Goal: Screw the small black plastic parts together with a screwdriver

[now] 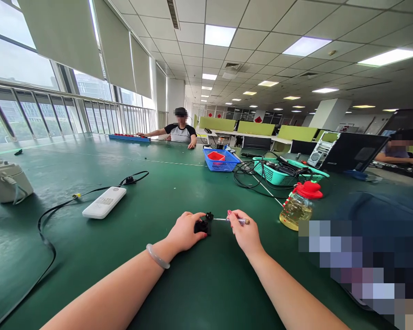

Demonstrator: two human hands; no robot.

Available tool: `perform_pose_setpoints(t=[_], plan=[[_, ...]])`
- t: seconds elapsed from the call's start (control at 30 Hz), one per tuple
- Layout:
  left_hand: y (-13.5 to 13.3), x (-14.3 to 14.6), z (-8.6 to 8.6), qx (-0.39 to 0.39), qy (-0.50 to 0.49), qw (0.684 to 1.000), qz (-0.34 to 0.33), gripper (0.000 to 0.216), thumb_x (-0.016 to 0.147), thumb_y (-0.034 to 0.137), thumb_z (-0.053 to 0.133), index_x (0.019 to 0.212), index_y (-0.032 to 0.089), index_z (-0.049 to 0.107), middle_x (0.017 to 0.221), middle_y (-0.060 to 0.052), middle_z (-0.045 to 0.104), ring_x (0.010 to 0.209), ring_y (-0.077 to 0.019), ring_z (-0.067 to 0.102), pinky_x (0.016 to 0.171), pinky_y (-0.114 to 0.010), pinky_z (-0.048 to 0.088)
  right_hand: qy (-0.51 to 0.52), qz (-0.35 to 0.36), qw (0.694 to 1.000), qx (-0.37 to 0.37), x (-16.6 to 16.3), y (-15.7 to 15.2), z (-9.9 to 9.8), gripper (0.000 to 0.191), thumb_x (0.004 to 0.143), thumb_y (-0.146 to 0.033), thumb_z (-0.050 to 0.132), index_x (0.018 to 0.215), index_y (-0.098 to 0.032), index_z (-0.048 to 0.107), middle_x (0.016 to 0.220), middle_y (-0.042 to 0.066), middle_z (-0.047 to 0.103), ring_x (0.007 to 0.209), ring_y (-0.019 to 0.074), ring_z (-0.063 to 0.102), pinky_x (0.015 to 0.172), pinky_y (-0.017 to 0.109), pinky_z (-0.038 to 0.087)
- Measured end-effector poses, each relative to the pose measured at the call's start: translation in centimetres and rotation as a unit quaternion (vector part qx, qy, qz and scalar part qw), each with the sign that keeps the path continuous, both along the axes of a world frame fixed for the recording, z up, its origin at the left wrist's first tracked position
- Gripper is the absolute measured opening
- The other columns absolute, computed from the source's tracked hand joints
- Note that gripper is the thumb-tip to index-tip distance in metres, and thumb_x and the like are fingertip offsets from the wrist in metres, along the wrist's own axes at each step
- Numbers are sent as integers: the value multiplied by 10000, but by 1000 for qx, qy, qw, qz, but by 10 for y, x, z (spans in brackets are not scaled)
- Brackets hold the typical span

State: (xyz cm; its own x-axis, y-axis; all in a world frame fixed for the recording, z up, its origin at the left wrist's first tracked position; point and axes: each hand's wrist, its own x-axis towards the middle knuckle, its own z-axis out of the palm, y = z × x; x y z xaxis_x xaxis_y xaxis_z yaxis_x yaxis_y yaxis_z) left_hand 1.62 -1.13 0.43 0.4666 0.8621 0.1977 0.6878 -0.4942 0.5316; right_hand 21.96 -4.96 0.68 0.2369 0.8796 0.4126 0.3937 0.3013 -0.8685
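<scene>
My left hand (pixel 184 231) is closed round a small black part (pixel 202 227), holding it at the green tabletop (pixel 206 284). A small round black knob or wheel sticks up at the part's far end; its exact kind is too small to make out. In my right hand (pixel 246 231) is a screwdriver (pixel 241 221) with a clear handle, gripped between thumb and fingers. Its thin metal shaft points left, and the tip lies close to the black part. Whether the tip touches it I cannot tell.
Left of my hands lie a white power bank (pixel 105 202) and a black cable (pixel 53 238). On the right stands a red-lidded bottle (pixel 298 208). Beyond are a blue basket (pixel 223 164) and a teal basket (pixel 271 175) of cables. A person (pixel 181 130) sits across the table.
</scene>
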Motion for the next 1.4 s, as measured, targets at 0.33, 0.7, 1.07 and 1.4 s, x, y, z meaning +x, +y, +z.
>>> perform_pose_setpoints(t=[0.33,0.7,1.07,1.4], plan=[[1,0,1,10,18,1000,-19,404,761,302,709,1159,255,659,1116,-48,706,1150,-277,543,1014,-411,437,115,56,992,-21,-2,4,0,438,717,-559,704,935,-179,695,737,42,647,598,166,575,602,317,500],[2,0,0,9,25,999,-21,404,760,293,723,1158,273,662,1107,-44,709,1137,-268,559,993,-389,451,63,59,996,1,-1,1,-5,288,852,-491,534,780,-213,564,567,-28,477,506,146,460,489,268,386],[2,0,-1,16,46,998,-31,461,771,314,727,1219,251,638,1154,-53,701,1119,-265,576,978,-359,451,-74,75,994,24,-7,-11,9,203,849,-360,476,710,-223,533,563,-27,481,525,147,452,513,261,357],[4,-1,-1,38,78,995,-44,499,783,376,727,1246,228,610,1159,-65,694,1111,-266,575,969,-358,453,-104,108,989,14,-9,-16,15,192,850,-303,434,686,-220,490,589,-30,475,548,139,442,536,251,359]])
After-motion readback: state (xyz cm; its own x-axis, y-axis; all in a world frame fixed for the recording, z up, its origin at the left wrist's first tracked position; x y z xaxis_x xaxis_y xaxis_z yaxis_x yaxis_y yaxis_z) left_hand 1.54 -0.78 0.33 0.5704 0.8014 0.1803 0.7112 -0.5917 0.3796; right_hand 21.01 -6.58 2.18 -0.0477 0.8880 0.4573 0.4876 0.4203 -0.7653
